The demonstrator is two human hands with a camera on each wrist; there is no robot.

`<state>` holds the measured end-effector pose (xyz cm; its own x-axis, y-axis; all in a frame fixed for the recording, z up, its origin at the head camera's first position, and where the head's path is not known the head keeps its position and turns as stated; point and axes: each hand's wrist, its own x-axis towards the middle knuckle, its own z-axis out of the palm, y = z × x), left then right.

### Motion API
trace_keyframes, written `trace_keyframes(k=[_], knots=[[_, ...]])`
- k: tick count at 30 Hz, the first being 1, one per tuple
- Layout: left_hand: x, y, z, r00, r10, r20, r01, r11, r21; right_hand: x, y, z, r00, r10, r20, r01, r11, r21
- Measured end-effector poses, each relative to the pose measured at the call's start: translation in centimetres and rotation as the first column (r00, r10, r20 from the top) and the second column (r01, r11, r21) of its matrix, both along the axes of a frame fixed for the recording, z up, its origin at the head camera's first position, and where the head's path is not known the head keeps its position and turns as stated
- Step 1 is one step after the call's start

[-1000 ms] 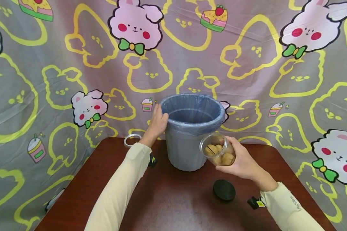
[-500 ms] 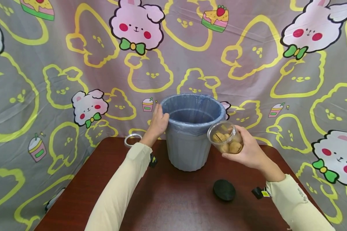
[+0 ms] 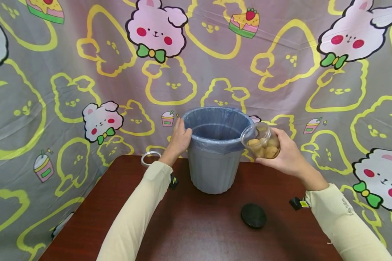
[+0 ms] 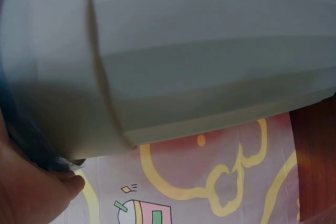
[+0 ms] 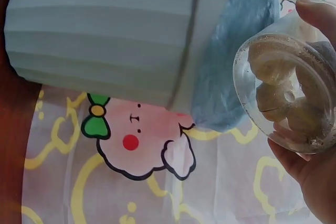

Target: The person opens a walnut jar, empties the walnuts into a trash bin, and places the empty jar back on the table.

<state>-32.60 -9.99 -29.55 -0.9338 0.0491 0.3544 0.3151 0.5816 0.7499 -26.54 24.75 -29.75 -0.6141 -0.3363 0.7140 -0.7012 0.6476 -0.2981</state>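
A grey trash can with a blue plastic liner folded over its rim stands toward the back of the table. My left hand holds the left side of that rim; most of its fingers are hidden in the left wrist view. In my right hand I grip a clear plastic jar, tilted with its uncovered mouth toward the can's right rim. Several walnuts lie inside the jar. The right wrist view shows the jar's round bottom with the walnuts behind it, overlapping the liner's edge.
A black round lid lies on the dark red-brown table, right of centre. At the back left is a clear ring-shaped item. A patterned curtain hangs close behind the can and around the sides.
My right hand has lifted the jar up and to the right, from in front of the can to beside its right rim. The walnuts stay in the jar. My left hand keeps its place.
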Motion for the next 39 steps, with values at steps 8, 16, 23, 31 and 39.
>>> trace_keyframes(k=[8,16,23,31,39], knots=[[-0.1,0.0,-0.1,1.0,0.012,-0.001,-0.012,1.0,-0.003,-1.2,-0.1,1.4,0.998,-0.018,-0.052,0.018,1.0,0.012],[0.0,0.1,-0.2,1.0,0.02,-0.005,-0.02,1.0,-0.006,-2.2,-0.3,2.6,0.997,-0.07,-0.038,0.072,0.997,0.04],[0.1,0.1,-0.1,1.0,0.023,-0.004,-0.024,1.0,-0.014,-3.0,-0.2,3.4,0.995,-0.103,-0.012,0.104,0.992,0.071],[0.2,0.2,-0.1,1.0,0.027,0.011,-0.027,1.0,-0.014,-3.5,-0.4,3.8,0.989,-0.14,-0.046,0.145,0.983,0.109],[0.0,0.2,-0.1,1.0,0.02,-0.007,-0.02,1.0,-0.018,-4.0,-0.8,4.3,0.981,-0.138,-0.14,0.16,0.973,0.164]])
